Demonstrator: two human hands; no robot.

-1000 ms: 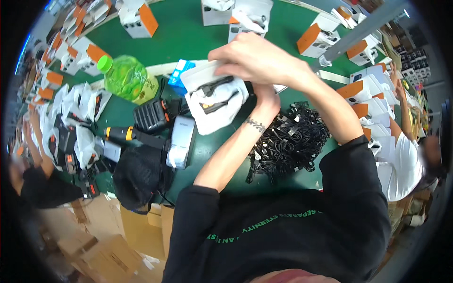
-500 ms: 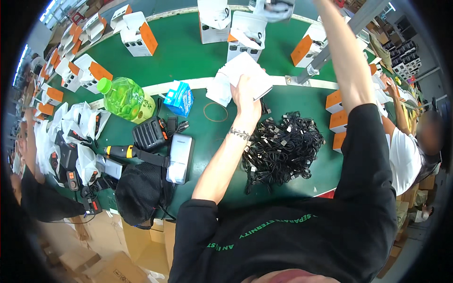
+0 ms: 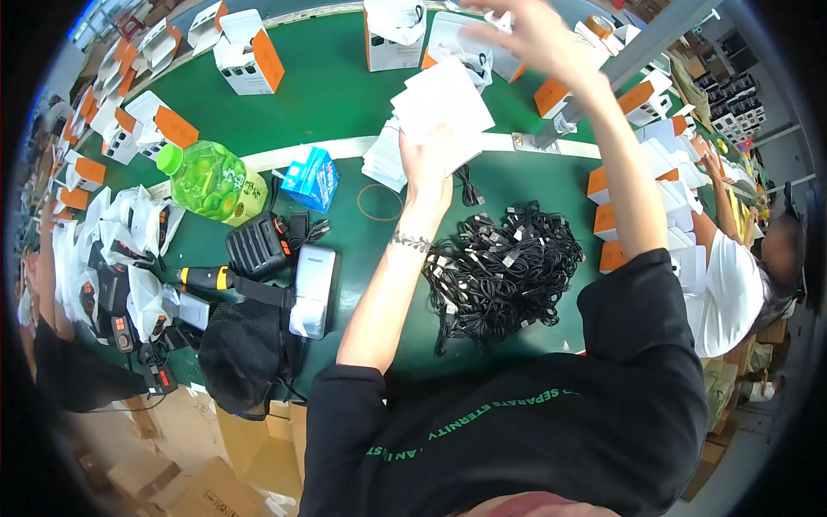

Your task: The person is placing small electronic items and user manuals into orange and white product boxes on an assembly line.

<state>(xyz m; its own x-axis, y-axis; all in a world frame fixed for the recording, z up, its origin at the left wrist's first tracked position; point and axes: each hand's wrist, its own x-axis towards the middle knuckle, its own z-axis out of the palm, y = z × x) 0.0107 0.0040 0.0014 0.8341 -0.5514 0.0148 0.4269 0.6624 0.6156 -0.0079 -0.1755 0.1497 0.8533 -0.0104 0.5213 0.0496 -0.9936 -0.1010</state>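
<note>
My left hand [image 3: 425, 165] is closed around a stack of white paper booklets [image 3: 444, 102], fanned slightly and held above the bench. More white paper [image 3: 385, 157] lies beside it, partly behind the hand. My right hand [image 3: 544, 41] is raised at the far side, fingers stretched out and apart, nothing seen in them. Below its fingertips stands an open white-and-orange box [image 3: 455, 36] with a white bag inside; another open box [image 3: 394, 41] stands to its left. A heap of black USB cables [image 3: 508, 271] lies nearer me, with one loose cable [image 3: 469, 188] behind it.
A green-capped bottle [image 3: 215, 183], blue carton [image 3: 311, 178], silver power bank [image 3: 314, 291] and black mesh bag [image 3: 245, 353] crowd the left. A metal post [image 3: 616, 73] rises at the far right. Boxes stand along the right, near a co-worker in a white shirt [image 3: 732, 293].
My right hand has come back into view from the top edge, with fingers spread. The blurred item near the top is no longer seen there. My left hand has shifted left with the booklets.
</note>
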